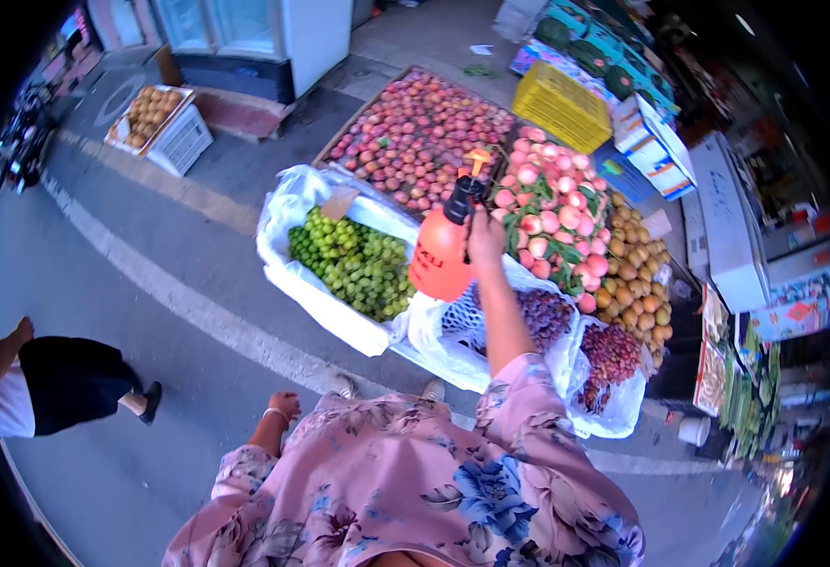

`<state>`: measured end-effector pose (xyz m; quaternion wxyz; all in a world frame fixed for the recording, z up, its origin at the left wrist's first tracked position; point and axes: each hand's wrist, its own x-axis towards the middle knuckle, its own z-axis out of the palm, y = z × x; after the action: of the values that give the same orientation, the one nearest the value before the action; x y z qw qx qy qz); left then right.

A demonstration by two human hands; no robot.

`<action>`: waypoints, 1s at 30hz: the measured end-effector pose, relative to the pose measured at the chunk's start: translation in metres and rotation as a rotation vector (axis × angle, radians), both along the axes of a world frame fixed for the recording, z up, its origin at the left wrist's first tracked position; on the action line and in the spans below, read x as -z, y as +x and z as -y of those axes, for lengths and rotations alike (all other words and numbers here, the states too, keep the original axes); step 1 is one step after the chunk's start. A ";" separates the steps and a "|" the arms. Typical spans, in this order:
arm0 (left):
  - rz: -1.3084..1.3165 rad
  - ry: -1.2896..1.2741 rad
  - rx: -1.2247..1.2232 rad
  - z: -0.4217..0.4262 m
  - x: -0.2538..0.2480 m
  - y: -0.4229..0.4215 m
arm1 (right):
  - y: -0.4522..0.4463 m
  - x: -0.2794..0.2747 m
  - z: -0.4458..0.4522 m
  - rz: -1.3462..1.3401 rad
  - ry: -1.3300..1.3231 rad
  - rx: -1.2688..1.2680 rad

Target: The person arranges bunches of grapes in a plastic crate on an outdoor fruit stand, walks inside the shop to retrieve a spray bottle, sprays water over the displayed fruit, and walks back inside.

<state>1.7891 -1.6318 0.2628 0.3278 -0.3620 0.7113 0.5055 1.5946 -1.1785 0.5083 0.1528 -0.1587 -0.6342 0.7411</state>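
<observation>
My right hand [484, 238] is wrapped round the black neck of an orange-red spray bottle [440, 255], holding it tilted above the fruit. Below and left of the bottle, green grapes [350, 260] fill a crate lined with white plastic [292, 300]. Under my right forearm lie dark purple grapes [544, 317], with red grapes [611, 353] beside them. Plums [421, 132] spread out behind the bottle, and peaches with leaves [556, 203] are to its right. Down by my side, my left hand [284, 406] has its fingers curled; whether anything is in them is hidden.
Brown round fruit [637, 283] lies right of the peaches. A yellow crate [562, 107] and white boxes [651, 142] stand behind. Another fruit crate [180, 144] sits at the far left. A person in a black skirt [75, 386] walks on the road at left.
</observation>
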 end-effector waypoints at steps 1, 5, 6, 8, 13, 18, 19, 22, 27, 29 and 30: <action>0.004 0.014 -0.021 -0.001 -0.003 0.000 | -0.002 0.010 0.000 -0.030 -0.046 0.074; -0.026 -0.059 0.112 -0.010 -0.029 0.002 | 0.016 0.023 -0.008 0.163 -0.068 -0.087; -0.030 -0.039 0.063 -0.012 -0.034 -0.002 | 0.024 0.023 -0.010 0.196 -0.085 -0.110; -0.024 -0.064 0.103 -0.017 -0.043 -0.005 | 0.039 0.029 -0.015 0.157 -0.106 -0.002; -0.265 -0.558 1.049 -0.001 -0.017 -0.009 | 0.075 0.048 -0.028 0.190 -0.012 0.140; -0.373 -0.602 1.233 -0.008 -0.008 -0.019 | 0.121 0.060 -0.023 0.308 0.057 0.158; -0.602 -0.556 1.367 0.006 0.023 -0.026 | 0.129 0.052 -0.022 0.289 0.075 0.154; 0.037 -0.054 0.289 -0.010 0.013 -0.021 | 0.165 0.038 -0.009 0.424 0.100 -0.162; 0.093 -0.102 0.335 -0.032 -0.014 -0.016 | 0.202 0.050 0.022 0.596 0.133 -0.414; 0.106 -0.067 0.333 -0.035 -0.018 -0.012 | 0.214 0.065 0.030 0.604 0.146 -0.460; 0.123 -0.052 0.321 -0.033 -0.022 -0.009 | 0.220 0.067 0.036 0.612 0.135 -0.448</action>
<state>1.7804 -1.5986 0.2848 0.4378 -0.2824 0.7514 0.4050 1.8143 -1.2147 0.4415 -0.1992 -0.2199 -0.7169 0.6309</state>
